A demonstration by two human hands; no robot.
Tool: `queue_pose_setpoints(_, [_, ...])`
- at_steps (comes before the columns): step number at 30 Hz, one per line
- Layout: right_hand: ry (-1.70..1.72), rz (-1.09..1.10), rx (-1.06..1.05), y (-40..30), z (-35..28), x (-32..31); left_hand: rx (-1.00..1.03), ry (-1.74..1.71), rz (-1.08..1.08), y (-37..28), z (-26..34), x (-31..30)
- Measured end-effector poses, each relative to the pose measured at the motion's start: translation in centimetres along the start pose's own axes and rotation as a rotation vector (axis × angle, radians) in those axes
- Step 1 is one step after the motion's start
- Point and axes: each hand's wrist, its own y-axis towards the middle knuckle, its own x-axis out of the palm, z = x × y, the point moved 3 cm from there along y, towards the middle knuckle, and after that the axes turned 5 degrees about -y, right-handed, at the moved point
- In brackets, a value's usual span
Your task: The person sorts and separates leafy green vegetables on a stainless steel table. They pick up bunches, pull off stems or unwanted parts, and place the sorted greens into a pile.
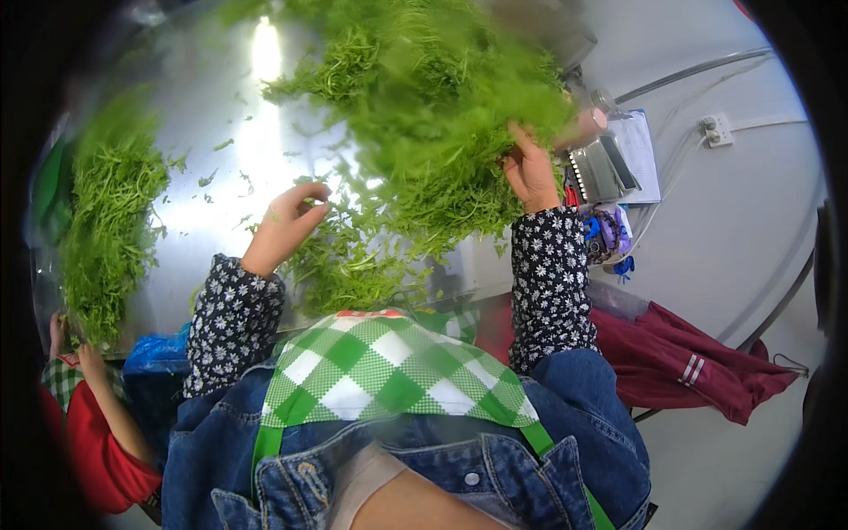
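Note:
A large heap of leafy greens [444, 199] lies on a shiny metal table [199, 152] in front of me. My right hand [533, 175] is at the heap's right side, its fingers closed on some leafy greens that blur with motion; the fingertips are partly hidden among leaves. Over the table, left of the heap, my left hand [285, 222] is curled with a small gap between thumb and forefinger, and no stem shows in it. Below it, near the table's front edge, is a looser patch of greens [351, 278].
Another pile of greens [112, 218] lies at the left, beside another person's hand [93, 361]. To the right are a spiral notebook [596, 169], a paper sheet [646, 152], a pink cylindrical object [586, 126] and a wall socket [715, 130]. Maroon cloth [682, 358] hangs beside me.

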Motion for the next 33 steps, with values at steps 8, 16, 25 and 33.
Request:
queue_pose_setpoints(8, [0.161,-0.153,0.276,-2.5,2.4,5.8,0.298,0.012,0.103,2.3,5.1,4.7])
queue_pose_setpoints(16, [0.143,-0.164,0.334,-3.5,4.8,6.0,-0.083,-0.476,0.052,3.3,2.0,3.1])
queue_pose_setpoints(25, [0.172,-0.277,0.365,-3.3,6.2,6.3,0.174,-0.478,0.248,1.2,3.3,-1.0])
queue_pose_setpoints(33, [0.398,-0.191,0.308,-2.7,8.5,3.9,0.194,0.345,0.463,0.1,1.3,-3.9])
